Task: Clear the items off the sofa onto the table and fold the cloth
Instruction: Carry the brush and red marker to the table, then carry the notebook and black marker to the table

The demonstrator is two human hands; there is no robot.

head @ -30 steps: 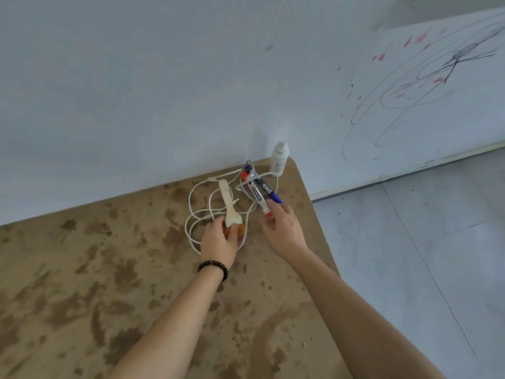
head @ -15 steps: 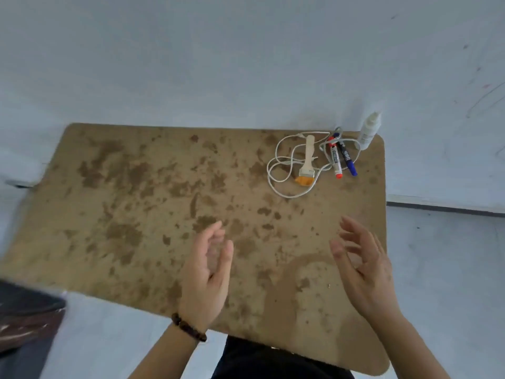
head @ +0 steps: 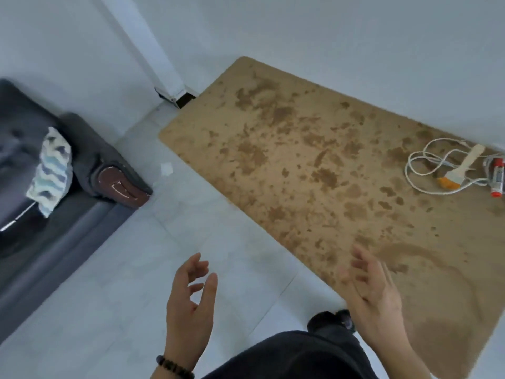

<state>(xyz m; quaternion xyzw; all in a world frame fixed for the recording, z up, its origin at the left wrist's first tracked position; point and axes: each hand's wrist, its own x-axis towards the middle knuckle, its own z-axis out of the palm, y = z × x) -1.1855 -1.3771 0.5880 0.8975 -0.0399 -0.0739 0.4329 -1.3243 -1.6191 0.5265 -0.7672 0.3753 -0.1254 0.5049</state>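
A patterned white and blue cloth (head: 52, 170) lies on the dark grey sofa (head: 90, 154) at the left. On the stained brown table (head: 300, 165), at its far right, lie a coiled white cable (head: 420, 170), a small brush with orange bristles (head: 459, 170) and a red-capped marker (head: 498, 178). My left hand (head: 188, 305) hangs over the floor with relaxed fingers, holding nothing. My right hand (head: 374, 291) hovers above the table's near edge, fingers loose, empty too.
A pale tiled floor (head: 153, 258) separates the sofa from the table. A thin light object (head: 16, 218) lies on the sofa seat by the cloth. A scrap of paper (head: 166, 168) lies on the floor. White walls stand behind.
My view has swung left from the table toward the sofa. Both hands let go of the brush and markers, drew back and now hang empty near my body.
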